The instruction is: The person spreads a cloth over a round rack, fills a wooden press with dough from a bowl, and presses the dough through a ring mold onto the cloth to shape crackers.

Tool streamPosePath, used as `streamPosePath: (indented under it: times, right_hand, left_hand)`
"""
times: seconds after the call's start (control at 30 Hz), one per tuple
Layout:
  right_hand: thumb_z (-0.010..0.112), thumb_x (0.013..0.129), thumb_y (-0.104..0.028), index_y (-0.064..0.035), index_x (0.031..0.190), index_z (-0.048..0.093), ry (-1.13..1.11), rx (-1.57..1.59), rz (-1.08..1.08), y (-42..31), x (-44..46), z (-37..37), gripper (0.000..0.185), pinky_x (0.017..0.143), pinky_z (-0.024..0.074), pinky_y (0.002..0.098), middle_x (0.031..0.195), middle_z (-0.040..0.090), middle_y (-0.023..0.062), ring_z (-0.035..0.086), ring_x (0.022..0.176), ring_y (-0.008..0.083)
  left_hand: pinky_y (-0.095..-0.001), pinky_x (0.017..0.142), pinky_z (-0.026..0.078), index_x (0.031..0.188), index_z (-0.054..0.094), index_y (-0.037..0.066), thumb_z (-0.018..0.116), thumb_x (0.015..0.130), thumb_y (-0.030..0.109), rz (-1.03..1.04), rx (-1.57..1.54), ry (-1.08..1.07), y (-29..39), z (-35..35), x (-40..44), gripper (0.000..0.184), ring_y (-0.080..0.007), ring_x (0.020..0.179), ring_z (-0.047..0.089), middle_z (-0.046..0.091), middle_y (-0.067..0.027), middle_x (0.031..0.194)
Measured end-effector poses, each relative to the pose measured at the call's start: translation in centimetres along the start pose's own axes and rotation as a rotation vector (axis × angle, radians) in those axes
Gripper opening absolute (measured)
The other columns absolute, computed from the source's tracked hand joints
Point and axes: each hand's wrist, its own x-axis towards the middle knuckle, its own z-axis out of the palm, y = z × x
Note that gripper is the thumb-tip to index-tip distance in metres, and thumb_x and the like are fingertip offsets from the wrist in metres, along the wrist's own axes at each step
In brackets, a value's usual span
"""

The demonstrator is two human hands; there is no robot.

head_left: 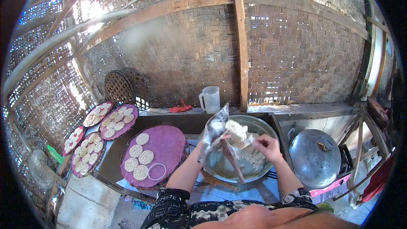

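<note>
In the head view, my left hand [224, 137] is closed, partly hidden behind a wooden-handled tool [231, 160] and a shiny grey-white piece like plastic [215, 128]. How these two join I cannot tell. Pale sticky dough-like stuff [236, 129] clings at the tool's right side. My right hand [268, 147] has its fingers pinched at the right edge of that pale mass. Both hands are over a wide metal basin [271, 170], where whitish clumps [254, 157] lie inside.
Left of the basin, a round purple tray [174, 144] holds several pale discs [146, 157] and a white ring [157, 172]. Smaller disc-covered trays [120, 121] stand further left. A plastic jug [210, 99] is behind; a lidded metal pot [315, 159] sits right.
</note>
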Motion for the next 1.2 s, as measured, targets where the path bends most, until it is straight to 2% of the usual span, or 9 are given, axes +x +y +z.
streamPosePath:
  times: [0.1,0.2,0.27,0.37,0.47,0.63,0.9,1.07,1.2]
  right_hand:
    - [0.067,0.076,-0.008,-0.0014,0.09,0.063,-0.064,0.31,0.15,-2.2,-0.7,-0.7,0.017,0.06,0.0449,0.0219,0.075,0.061,0.0017,0.056,0.066,0.008]
    - [0.064,0.078,-0.012,-0.0039,0.084,0.061,0.125,0.449,0.21,-2.2,-0.2,-0.6,0.01,0.05,0.0353,0.0196,0.068,0.056,-0.0019,0.047,0.056,0.0059]
    - [0.066,0.076,-0.01,-0.002,0.086,0.062,0.035,0.458,0.238,-2.3,-0.3,0.0,0.013,0.055,0.0399,0.0205,0.073,0.059,0.0002,0.052,0.062,0.007]
    - [0.07,0.074,-0.011,-0.0004,0.09,0.064,-0.144,0.381,0.212,-2.0,-0.4,2.3,0.02,0.061,0.0449,0.0224,0.079,0.063,0.0031,0.056,0.069,0.0081]
    - [0.071,0.074,-0.013,-0.0001,0.094,0.064,-0.217,0.23,0.149,-2.5,0.0,3.8,0.025,0.066,0.0472,0.0237,0.083,0.065,0.0044,0.058,0.072,0.0078]
    - [0.073,0.071,-0.014,-0.0035,0.091,0.066,-0.187,0.052,-0.081,-2.2,0.3,5.1,0.024,0.061,0.0468,0.024,0.077,0.064,0.0061,0.057,0.067,0.0085]
    - [0.072,0.071,-0.014,-0.0021,0.089,0.065,-0.275,0.041,0.017,-3.0,-2.8,2.7,0.023,0.061,0.0476,0.0252,0.075,0.064,0.0063,0.059,0.066,0.0105]
    - [0.071,0.073,-0.013,0.0001,0.092,0.064,-0.264,0.109,0.114,-3.3,-3.8,2.1,0.024,0.066,0.0485,0.024,0.081,0.065,0.007,0.06,0.073,0.0097]
    - [0.07,0.075,-0.012,0.0016,0.092,0.064,-0.211,0.165,0.175,-2.6,-4.1,1.8,0.022,0.068,0.0484,0.0232,0.081,0.066,0.0062,0.06,0.074,0.0088]
  left_hand:
    - [-0.0407,0.087,0.045,0.094,0.056,0.008,0.072,0.064,0.008,-0.053,-0.334,-0.085,-0.4,-3.3,-0.7,0.034,-0.016,0.079,0.053,0.053,-0.0032,0.087]
    - [-0.046,0.102,0.028,0.074,0.052,0.012,0.074,0.06,0.026,0.088,-0.895,-0.277,1.0,-3.4,-1.3,0.03,-0.0189,0.082,0.048,0.048,-0.0006,0.078]
    - [-0.0466,0.104,0.023,0.072,0.053,0.015,0.072,0.063,0.028,0.164,-1.164,-0.284,1.6,-2.5,-2.0,0.025,-0.0178,0.085,0.046,0.048,0.0003,0.077]
    - [-0.0532,0.106,0.016,0.075,0.057,0.018,0.068,0.069,0.037,0.187,-1.262,-0.299,1.8,-1.4,-3.2,0.023,-0.0214,0.094,0.048,0.051,0.0003,0.08]
    - [-0.0561,0.106,0.011,0.078,0.059,0.019,0.063,0.075,0.042,0.217,-1.313,-0.401,2.0,0.3,-3.8,0.023,-0.0248,0.106,0.048,0.054,-0.0009,0.083]
    - [-0.057,0.105,0.011,0.074,0.058,0.02,0.06,0.075,0.044,0.138,-1.275,-0.194,1.9,0.8,-4.5,0.024,-0.0228,0.097,0.049,0.052,0.0003,0.076]
    - [-0.0534,0.107,0.012,0.074,0.056,0.017,0.062,0.075,0.041,0.231,-1.332,-0.169,2.0,-0.7,-3.8,0.024,-0.0228,0.094,0.047,0.05,0.0001,0.078]
    - [-0.0499,0.107,0.016,0.07,0.051,0.015,0.065,0.07,0.036,0.29,-1.125,-0.123,2.4,-3.0,-2.2,0.026,-0.0217,0.086,0.047,0.048,-0.0013,0.075]
    - [-0.047,0.103,0.028,0.07,0.047,0.012,0.068,0.066,0.029,0.382,-0.808,-0.056,4.0,-4.5,-1.4,0.027,-0.0188,0.081,0.045,0.045,-0.0024,0.077]
